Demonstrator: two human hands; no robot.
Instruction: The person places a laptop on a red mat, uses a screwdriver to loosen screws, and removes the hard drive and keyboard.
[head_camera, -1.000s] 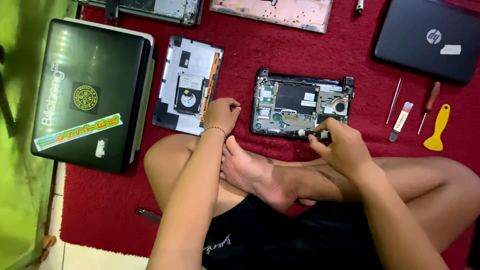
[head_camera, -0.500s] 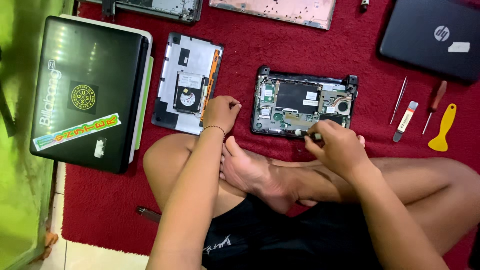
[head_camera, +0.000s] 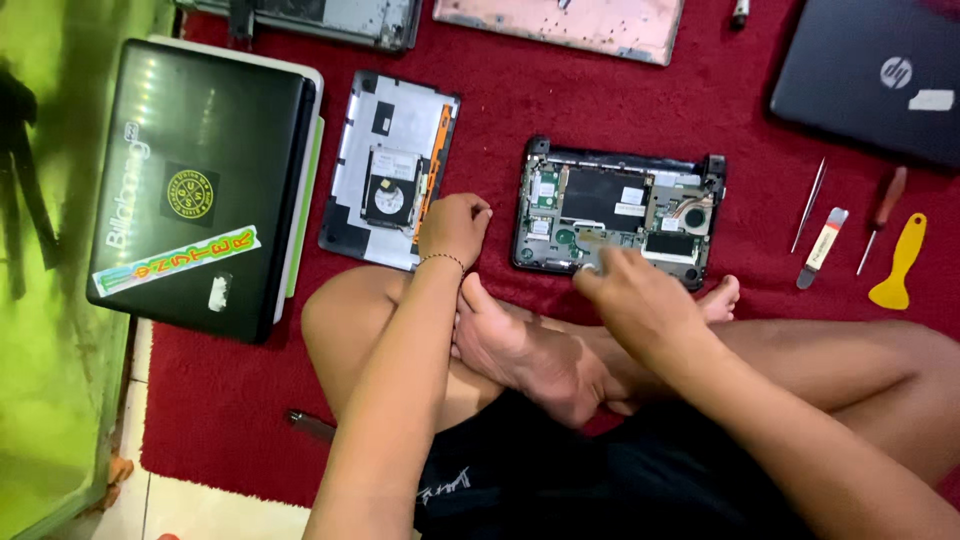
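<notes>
A red carpet (head_camera: 250, 400) holds everything: an opened laptop base (head_camera: 615, 212), a grey bottom cover (head_camera: 390, 165), a stickered black laptop (head_camera: 200, 185) (closed), another closed laptop (head_camera: 875, 75), plus a yellow pry tool (head_camera: 900, 262), screwdriver (head_camera: 880, 215) and tweezers (head_camera: 810, 203).

Home floor repair spot, red carpet (head_camera: 250, 400), opened laptops (head_camera: 615, 215), hand tools (head_camera: 898, 262)

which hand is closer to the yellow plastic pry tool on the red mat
Right. The right hand rests on the opened laptop base, left of the yellow pry tool. The left hand is farther left, beyond that base.
</notes>
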